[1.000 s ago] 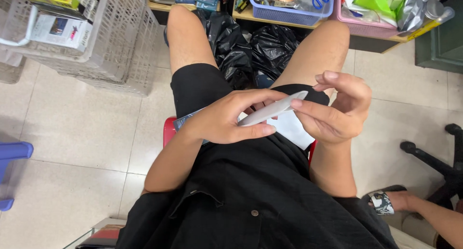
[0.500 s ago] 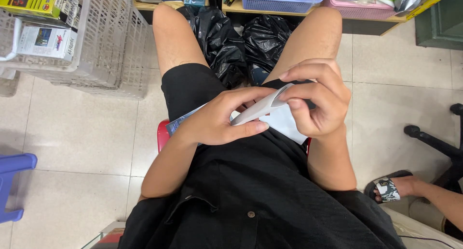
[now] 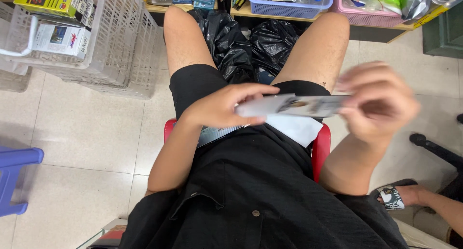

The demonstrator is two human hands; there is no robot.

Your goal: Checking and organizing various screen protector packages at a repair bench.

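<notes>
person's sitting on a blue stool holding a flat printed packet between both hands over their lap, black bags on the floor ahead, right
Not quite. The stool under the person is red, as the head view shows; the blue stool stands apart by the left edge. The rest holds: the left hand and right hand hold the flat printed packet over the lap, with black bags on the floor ahead.

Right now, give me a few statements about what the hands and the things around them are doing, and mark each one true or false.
1. Both hands hold the flat card packet. True: left hand, right hand.
2. The person sits on a blue stool. False: the seat is red.
3. Black plastic bags lie between the knees. True.
4. The white mesh basket is on the right. False: it is on the left.
</notes>
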